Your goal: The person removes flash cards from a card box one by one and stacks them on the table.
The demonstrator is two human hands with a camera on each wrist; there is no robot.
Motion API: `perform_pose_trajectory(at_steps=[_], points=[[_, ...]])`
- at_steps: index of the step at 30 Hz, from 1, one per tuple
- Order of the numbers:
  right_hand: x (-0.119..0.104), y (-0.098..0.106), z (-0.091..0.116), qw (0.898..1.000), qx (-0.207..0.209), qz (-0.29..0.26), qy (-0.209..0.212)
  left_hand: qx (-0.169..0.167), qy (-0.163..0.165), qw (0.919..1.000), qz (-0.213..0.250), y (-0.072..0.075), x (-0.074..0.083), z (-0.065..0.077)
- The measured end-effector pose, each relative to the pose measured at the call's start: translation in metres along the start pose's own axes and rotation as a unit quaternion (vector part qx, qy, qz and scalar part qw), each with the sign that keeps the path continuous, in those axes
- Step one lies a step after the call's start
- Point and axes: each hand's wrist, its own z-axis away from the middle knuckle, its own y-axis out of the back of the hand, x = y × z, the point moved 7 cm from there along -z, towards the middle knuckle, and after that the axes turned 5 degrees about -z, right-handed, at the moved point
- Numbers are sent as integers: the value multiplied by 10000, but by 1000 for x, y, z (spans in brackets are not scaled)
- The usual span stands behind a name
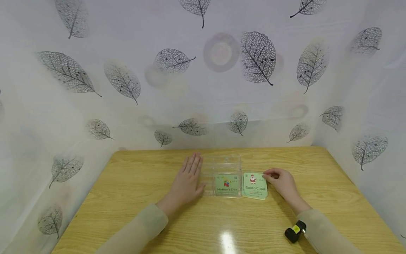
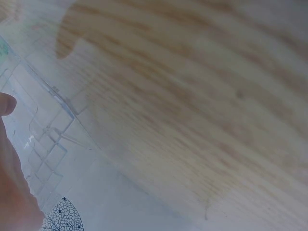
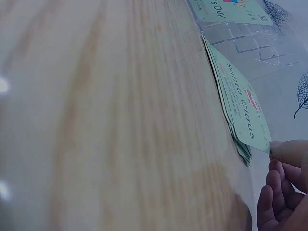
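Observation:
In the head view a clear plastic box (image 1: 227, 165) lies on the wooden table, with a green "Mother's Day" card (image 1: 227, 183) inside its right part. Right beside it is a small stack of green cards, topped by a "Santa Claus" card (image 1: 255, 184). My right hand (image 1: 283, 184) pinches that top card at its right edge between thumb and forefinger; in the right wrist view the corner of the Santa Claus card (image 3: 243, 103) is lifted off the stack. My left hand (image 1: 187, 180) lies with straight fingers along the box's left side.
The table (image 1: 133, 190) reaches back to a pale, leaf-patterned cloth (image 1: 196, 88) hanging behind and at both sides. A black strapped device (image 1: 295, 231) sits at my right wrist. Light glares off the table's front.

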Motion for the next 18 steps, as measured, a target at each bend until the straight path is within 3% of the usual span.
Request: perform_pose_trajectory(at_steps=[18], points=[[-1,-1,-1,9999,-21,-79,-85,112,-13,9999,73,3,0,0]])
